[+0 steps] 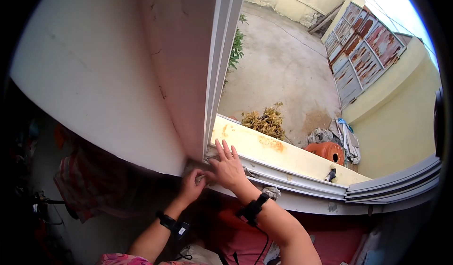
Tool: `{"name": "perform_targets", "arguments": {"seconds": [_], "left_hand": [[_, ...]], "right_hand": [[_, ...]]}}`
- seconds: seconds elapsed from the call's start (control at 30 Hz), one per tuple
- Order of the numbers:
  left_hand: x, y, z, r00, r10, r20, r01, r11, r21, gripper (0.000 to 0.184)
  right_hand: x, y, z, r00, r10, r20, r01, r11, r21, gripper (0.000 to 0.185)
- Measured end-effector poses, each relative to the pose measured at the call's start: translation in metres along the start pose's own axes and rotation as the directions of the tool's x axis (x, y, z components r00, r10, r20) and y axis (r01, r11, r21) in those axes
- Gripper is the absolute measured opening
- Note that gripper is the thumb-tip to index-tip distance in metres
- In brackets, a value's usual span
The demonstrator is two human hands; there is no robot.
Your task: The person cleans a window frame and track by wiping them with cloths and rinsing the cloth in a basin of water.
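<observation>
My right hand (228, 168) is at the left corner of the window's sliding track (283, 174), fingers stretched over the sill and thumb pointing toward the other hand. Beside it, lower and to the left, my left hand (189, 189) has its fingers closed near the inner corner of the sill. A small pale bit shows at its fingertips, too small to name. A greyish crumpled piece (251, 172) lies in the track just right of my right hand. Another crumpled whitish wad (272, 192) rests on the inner ledge by my right wrist.
The white window frame (218, 62) rises beside the wall at left. Sliding sashes (396, 185) stand at right. Outside are a courtyard, a dry plant (265, 121), an orange container (325, 151) and a rusty gate (361, 47). Striped cloth (89, 184) hangs in shadow at left.
</observation>
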State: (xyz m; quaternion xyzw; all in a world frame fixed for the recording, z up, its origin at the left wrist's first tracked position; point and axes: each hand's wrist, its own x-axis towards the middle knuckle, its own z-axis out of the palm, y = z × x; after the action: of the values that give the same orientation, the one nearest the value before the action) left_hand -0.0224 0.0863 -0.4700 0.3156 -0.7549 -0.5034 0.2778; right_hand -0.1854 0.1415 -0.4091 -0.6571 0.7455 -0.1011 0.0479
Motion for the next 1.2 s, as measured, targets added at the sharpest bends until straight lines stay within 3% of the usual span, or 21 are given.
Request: {"name": "perform_targets", "arguments": {"seconds": [0.27,0.37,0.47,0.5,0.57,0.83,0.9,1.03,1.13,1.2], "left_hand": [[0.001,0.002,-0.003,0.999,-0.033,0.02,0.032,0.998,0.049,0.016],[0.0,0.004,-0.001,1.0,-0.017,0.01,0.016,1.0,0.026,0.017],[0.001,0.003,-0.003,0.998,-0.057,0.021,0.055,0.995,0.084,0.019],[0.001,-0.006,-0.001,1.0,-0.006,0.011,0.004,0.995,0.102,0.02],[-0.003,-0.012,0.0,0.999,0.047,0.012,-0.048,0.992,0.119,0.02],[-0.002,0.004,-0.003,1.0,-0.013,0.007,0.012,0.996,0.087,0.019],[-0.001,0.005,-0.003,1.0,0.022,0.014,-0.023,0.993,0.114,0.018],[-0.001,0.015,-0.005,0.999,-0.047,0.018,0.043,0.987,0.157,0.02],[-0.001,0.009,-0.007,0.995,-0.1,0.006,0.097,0.978,0.187,0.021],[-0.003,-0.003,-0.006,1.0,-0.021,-0.006,0.021,0.969,0.245,0.023]], "right_hand": [[-0.023,0.011,-0.025,0.987,0.109,0.12,-0.113,0.993,0.025,0.045],[-0.004,0.005,-0.014,1.0,0.012,0.026,-0.015,0.993,0.12,0.047],[0.017,-0.003,0.001,0.999,0.002,0.047,-0.009,0.989,0.146,0.05],[0.018,-0.003,0.001,0.999,-0.001,0.045,-0.006,0.989,0.148,0.05],[0.016,-0.003,-0.003,0.998,0.031,0.06,-0.037,0.993,0.116,0.051],[-0.009,0.011,-0.009,0.994,0.094,0.05,-0.102,0.977,0.189,0.045],[-0.008,0.01,-0.012,0.997,0.036,0.067,-0.044,0.991,0.128,0.046],[0.005,0.006,0.003,0.998,-0.044,-0.045,0.055,0.952,0.3,0.05],[0.016,0.005,-0.001,0.999,-0.048,0.011,0.043,0.958,0.284,0.053],[0.019,0.001,-0.001,0.998,-0.048,0.04,0.035,0.96,0.277,0.054]]}}
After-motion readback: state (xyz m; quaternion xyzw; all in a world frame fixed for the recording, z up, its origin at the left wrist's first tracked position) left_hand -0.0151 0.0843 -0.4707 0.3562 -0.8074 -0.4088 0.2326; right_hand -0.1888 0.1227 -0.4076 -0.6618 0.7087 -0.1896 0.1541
